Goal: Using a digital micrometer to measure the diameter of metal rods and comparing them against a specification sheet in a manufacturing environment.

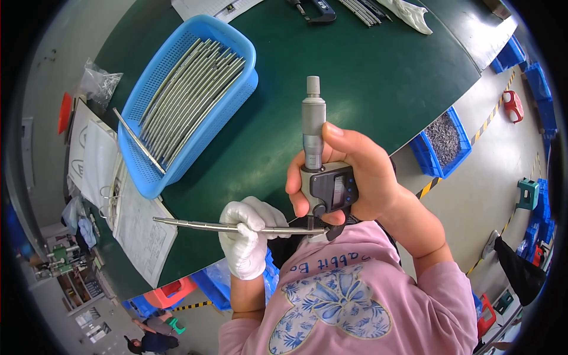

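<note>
My left hand (247,239), in a white glove, is closed around a thin stepped metal rod (195,225). The rod lies roughly level, its free end pointing left. My bare right hand (361,171) grips a digital micrometer (327,189) with its thimble pointing away from me. The rod's right end sits at the micrometer's jaws, between spindle and frame; whether both faces touch it I cannot tell. Beyond my left hand, a blue plastic basket (133,168) holds many similar metal rods (189,97), one of them lying askew near the basket's left side.
On the green table (367,77) a second micrometer (319,12), more rods (360,10) and a white glove (409,13) lie at the far edge. Paper drawings (142,236) rest at left. A blue bin of metal shavings (444,139) stands right of the table. Another person (154,340) is far off, lower left.
</note>
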### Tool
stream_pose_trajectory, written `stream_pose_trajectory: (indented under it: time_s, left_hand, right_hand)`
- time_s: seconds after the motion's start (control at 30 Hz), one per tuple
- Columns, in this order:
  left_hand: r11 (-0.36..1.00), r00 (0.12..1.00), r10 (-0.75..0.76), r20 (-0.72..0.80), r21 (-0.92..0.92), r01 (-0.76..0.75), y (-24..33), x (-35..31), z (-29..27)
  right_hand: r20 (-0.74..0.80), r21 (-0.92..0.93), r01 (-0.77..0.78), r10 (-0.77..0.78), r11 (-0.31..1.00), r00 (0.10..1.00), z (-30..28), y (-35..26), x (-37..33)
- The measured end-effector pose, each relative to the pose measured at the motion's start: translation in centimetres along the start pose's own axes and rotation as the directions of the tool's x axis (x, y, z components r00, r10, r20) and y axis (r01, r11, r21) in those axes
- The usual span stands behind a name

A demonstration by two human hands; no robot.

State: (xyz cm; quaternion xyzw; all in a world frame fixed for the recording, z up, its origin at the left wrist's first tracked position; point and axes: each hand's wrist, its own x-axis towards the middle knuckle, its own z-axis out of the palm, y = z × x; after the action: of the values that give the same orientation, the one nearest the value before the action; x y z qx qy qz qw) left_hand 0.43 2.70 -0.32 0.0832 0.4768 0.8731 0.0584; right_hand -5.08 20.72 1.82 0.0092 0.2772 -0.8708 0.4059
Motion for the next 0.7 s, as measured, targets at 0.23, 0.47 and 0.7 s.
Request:
stream_pose_trajectory:
  time_s: [0.23, 0.47, 0.7]
  left_hand:
    - [1.0, 0.999, 0.002, -0.043, 0.014, -0.002, -0.02, -0.01, 0.23]
    - [0.996, 0.971, -0.038, -0.235, 0.072, 0.056, 0.25, 0.07, 0.86]
    - [0.996, 0.992, -0.019, -0.126, -0.089, 0.008, 0.32, 0.32, 0.17]
  right_hand:
    - [-0.003, -0.06, -0.002, 0.002, 0.998, 1.0, -0.15, 0.15, 0.12]
    - [0.011, -0.084, 0.04, -0.039, 0.996, 0.999, -0.09, 0.38, 0.19]
    - [-0.035, 0.061, -0.025, 0.027, 0.998, 0.999, -0.38, 0.55, 0.29]
